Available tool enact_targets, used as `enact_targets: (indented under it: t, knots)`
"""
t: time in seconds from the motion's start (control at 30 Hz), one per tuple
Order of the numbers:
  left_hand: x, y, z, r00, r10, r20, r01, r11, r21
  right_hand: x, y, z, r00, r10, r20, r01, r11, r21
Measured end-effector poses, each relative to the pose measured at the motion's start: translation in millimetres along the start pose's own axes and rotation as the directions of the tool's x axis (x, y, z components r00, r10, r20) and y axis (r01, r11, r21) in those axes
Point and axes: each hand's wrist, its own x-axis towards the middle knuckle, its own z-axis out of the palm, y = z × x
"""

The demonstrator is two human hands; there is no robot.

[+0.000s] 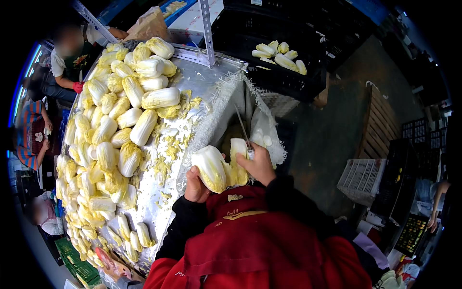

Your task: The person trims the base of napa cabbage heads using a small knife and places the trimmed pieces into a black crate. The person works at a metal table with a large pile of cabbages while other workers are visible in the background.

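My left hand (197, 185) grips a napa cabbage (210, 169) from its left side, above the front of my red apron. A knife (242, 123) with a thin blade is in my right hand (258, 163), its tip pointing away from me. The same hand pinches an outer cabbage leaf (239, 153), which stands apart from the head at the top and seems joined to it lower down. Just beyond both hands hangs an opened white woven sack (265, 133) at the metal table's edge. What lies inside the sack is mostly dark.
Many napa cabbages (104, 130) cover the left of the metal table (191, 77), with leaf scraps nearer me. A black crate (285, 81) holding cabbages stands beyond the sack. Other people are across the table, one with a red glove (78, 87). A wooden pallet (375, 119) is at right.
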Motion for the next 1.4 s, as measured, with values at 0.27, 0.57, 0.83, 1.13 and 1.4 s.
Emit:
enact_targets:
  t: [0.27, 0.57, 0.83, 1.13, 1.4]
  knots:
    - [3, 0, -4, 0.996, -0.066, -0.055, 0.055, 0.982, -0.182, -4, -21, -8, 0.987, 0.041, 0.155, -0.034, 0.998, -0.048]
    - [17, -4, 2, 0.984, -0.105, -0.145, 0.081, 0.983, -0.165, -22, -35, 1, 0.956, 0.096, 0.277, -0.162, 0.96, 0.226]
    - [7, -8, -16, 0.97, -0.201, 0.139, 0.241, 0.876, -0.417, 10, -6, -12, 0.994, -0.111, 0.006, 0.108, 0.948, -0.301]
    - [12, -12, 5, 0.998, -0.06, 0.007, 0.061, 0.993, -0.097, -21, -24, 4, 0.946, 0.026, 0.323, -0.12, 0.955, 0.273]
    - [0, -9, 5, 0.986, 0.158, 0.049, -0.151, 0.743, 0.653, -21, -21, -2, 0.962, -0.073, 0.265, 0.063, 0.997, 0.045]
